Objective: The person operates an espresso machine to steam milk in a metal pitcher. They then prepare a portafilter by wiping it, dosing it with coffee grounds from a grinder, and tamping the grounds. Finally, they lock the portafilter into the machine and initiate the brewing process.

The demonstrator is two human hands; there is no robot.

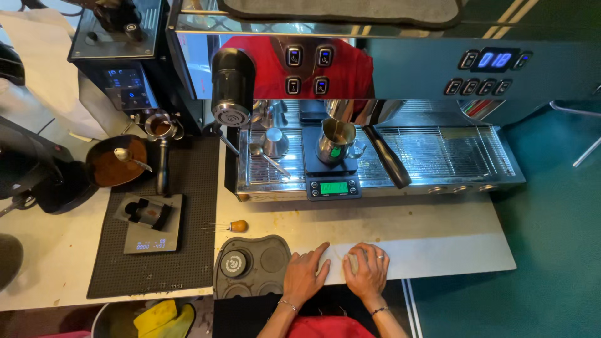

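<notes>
Left hand [306, 273] lies flat and open on the worktop [438, 244], fingers spread, holding nothing, just right of the dark tamping mat [250, 266]. Right hand [367, 270] is curled over a small pale object [352, 261] on the worktop; can't tell what it is. Behind: espresso machine [375, 112], steel pitcher [335, 143] on a scale [333, 186] on the drip tray.

two hands, left hand [305, 273] and right hand [366, 270], two digital scales, green-lit one [333, 187] and grey one [152, 233], two metal milk pitchers, large [335, 141] and small [274, 143], one portafilter [161, 134], one tamping mat [250, 266], one espresso machine [432, 69]
</notes>
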